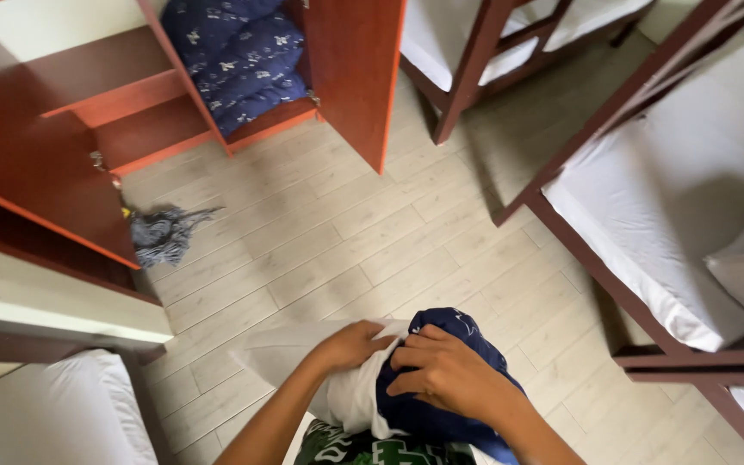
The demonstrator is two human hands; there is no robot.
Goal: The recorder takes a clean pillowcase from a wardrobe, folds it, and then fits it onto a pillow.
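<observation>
Low in the middle of the head view, my left hand [350,344] grips a white pillow [290,353] at its end. My right hand [445,370] is closed on a dark blue patterned pillowcase [449,422] bunched around that end of the pillow. Both hands touch each other at the cloth's opening. The rest of the pillow sticks out to the left, bare.
A red-brown wardrobe [62,155] stands open at upper left, with folded blue patterned bedding [238,56] on a shelf. A grey mop head [161,234] lies on the pale wood floor [346,224]. Dark bunk-bed frames with white mattresses [673,198] stand right, top and lower left.
</observation>
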